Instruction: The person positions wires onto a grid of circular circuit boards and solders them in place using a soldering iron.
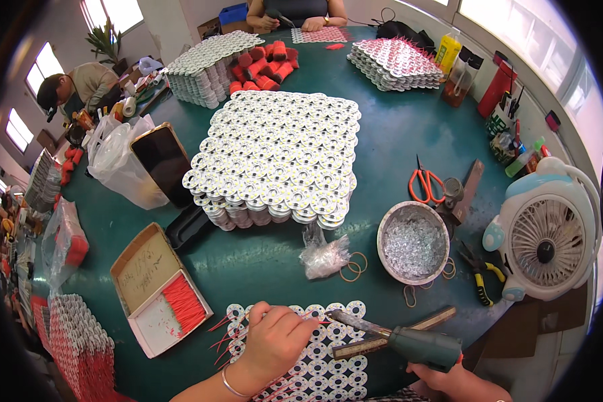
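At the near edge of the table lies a panel of round white circuit boards (352, 385), joined in rows, with thin red wires sticking out at its left side. Over the panel, my left hand (278, 342) is closed, its fingertips pinching a thin red wire (323, 323). My right hand (442, 378) is wrapped around the handle of a dark green soldering gun (422, 345). The gun's metal tip points left, close to my left fingertips and above the upper part of the panel. Under the gun, a narrow bar (435, 319) lies slantwise across the panel's right side.
A tall stack of panels (275, 147) stands mid-table. At left are a carton with red wires (147, 268) and a phone (162, 161). Rightward sit a bowl of small clear pieces (414, 221), scissors (425, 184), pliers (479, 271) and a fan (546, 231). Someone works opposite (295, 13).
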The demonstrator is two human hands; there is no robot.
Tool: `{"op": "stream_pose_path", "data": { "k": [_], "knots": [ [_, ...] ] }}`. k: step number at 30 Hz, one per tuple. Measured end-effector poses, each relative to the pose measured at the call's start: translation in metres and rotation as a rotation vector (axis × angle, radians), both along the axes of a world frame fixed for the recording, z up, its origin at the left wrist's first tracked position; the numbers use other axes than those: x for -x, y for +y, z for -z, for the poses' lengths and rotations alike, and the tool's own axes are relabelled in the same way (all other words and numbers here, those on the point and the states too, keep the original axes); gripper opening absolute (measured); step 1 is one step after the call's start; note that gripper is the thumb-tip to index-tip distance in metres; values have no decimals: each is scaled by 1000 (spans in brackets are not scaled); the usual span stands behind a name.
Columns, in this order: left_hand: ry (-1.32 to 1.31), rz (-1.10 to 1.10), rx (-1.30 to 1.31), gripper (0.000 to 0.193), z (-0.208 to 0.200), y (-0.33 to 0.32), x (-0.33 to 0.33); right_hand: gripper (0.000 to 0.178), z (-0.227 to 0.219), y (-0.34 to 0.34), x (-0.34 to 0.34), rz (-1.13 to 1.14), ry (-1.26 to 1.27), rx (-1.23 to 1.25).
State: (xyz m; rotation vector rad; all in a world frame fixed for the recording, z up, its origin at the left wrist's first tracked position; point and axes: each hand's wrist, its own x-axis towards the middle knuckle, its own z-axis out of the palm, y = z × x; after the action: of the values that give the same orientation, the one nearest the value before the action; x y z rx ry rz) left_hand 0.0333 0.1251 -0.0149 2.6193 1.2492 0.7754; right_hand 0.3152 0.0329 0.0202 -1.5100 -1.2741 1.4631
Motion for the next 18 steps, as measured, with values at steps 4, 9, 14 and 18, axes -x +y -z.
{"op": "stream_pose_path", "data": {
  "k": [4,9,14,18],
  "knots": [
    [-41,2,-23,19,2,1,0,42,-2,7,1,-67,-30,-46],
    [-48,8,-13,18,2,1,-1,41,4,7,3,-107,-231,-264],
    [-49,10,-9,18,1,1,-1,40,3,8,7,-70,-155,-179],
    [-43,9,-11,17,0,-1,0,43,16,6,-9,-298,-358,-438]
  ]
}}
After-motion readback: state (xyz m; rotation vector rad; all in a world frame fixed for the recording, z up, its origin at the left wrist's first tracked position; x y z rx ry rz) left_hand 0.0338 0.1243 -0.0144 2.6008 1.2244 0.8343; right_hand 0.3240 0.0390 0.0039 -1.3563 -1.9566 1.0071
